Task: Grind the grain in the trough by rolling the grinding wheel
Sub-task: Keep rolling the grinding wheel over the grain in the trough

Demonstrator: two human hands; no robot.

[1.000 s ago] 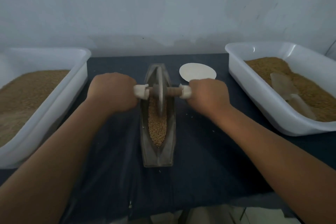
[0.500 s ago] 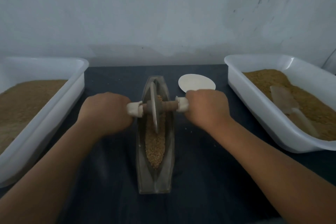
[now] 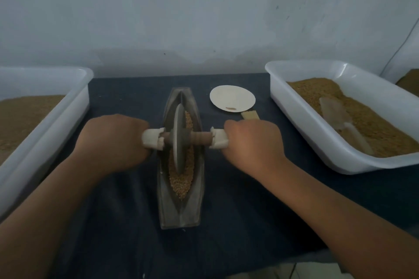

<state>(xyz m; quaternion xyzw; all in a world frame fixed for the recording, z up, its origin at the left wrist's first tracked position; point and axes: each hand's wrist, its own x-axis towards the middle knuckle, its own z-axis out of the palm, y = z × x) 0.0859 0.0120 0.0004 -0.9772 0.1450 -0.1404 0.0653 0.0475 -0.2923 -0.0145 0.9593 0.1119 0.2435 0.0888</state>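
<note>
Left hand (image 3: 113, 142) and right hand (image 3: 254, 142): each curled tight around one handle end; grinding wheel (image 3: 178, 138) between them, standing in grain (image 3: 181, 179) inside trough (image 3: 181, 213).

Grips the axle (image 3: 200, 139) ends, left hand (image 3: 113, 142) at nine o'clock of the grinding wheel (image 3: 178, 142), right hand (image 3: 254, 142) at three. Stands upright amid grain (image 3: 181, 184) in the trough (image 3: 181, 214). Flanked by left tub (image 3: 74, 106) at ten, right tub (image 3: 303, 124) at two.

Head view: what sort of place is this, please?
Probably a plain indoor workbench for grinding grain by hand. A trough with a grinding wheel stands on a dark cloth. A left tub and a right tub, both white, hold grain. Behind is a bare painted wall.
</note>
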